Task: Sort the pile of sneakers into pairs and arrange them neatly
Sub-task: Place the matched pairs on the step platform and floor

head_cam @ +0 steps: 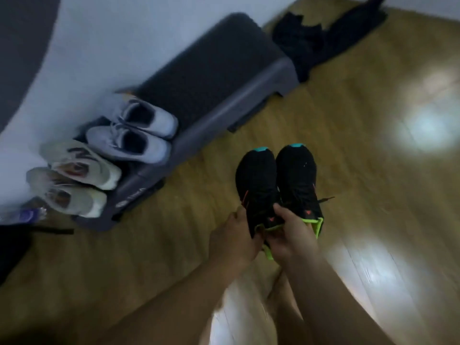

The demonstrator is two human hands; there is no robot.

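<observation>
Low in the centre of the frame, the left hand (236, 241) and right hand (292, 239) grip the heel ends of two black sneakers (258, 180), held side by side with teal toe tips pointing up the frame and neon-green heels by the fingers. At left, a grey step platform (211, 70) along the wall carries two pairs – pale grey sneakers (139, 131) and, lower left, cream sneakers (77, 180). A dark cloth (323, 38) lies on the wooden floor (361, 108) at upper right.

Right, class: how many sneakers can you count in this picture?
6. Two grey sneakers and two cream sneakers sit on the step platform; two black sneakers are gripped by the left hand and right hand. Others may lie out of view.
</observation>
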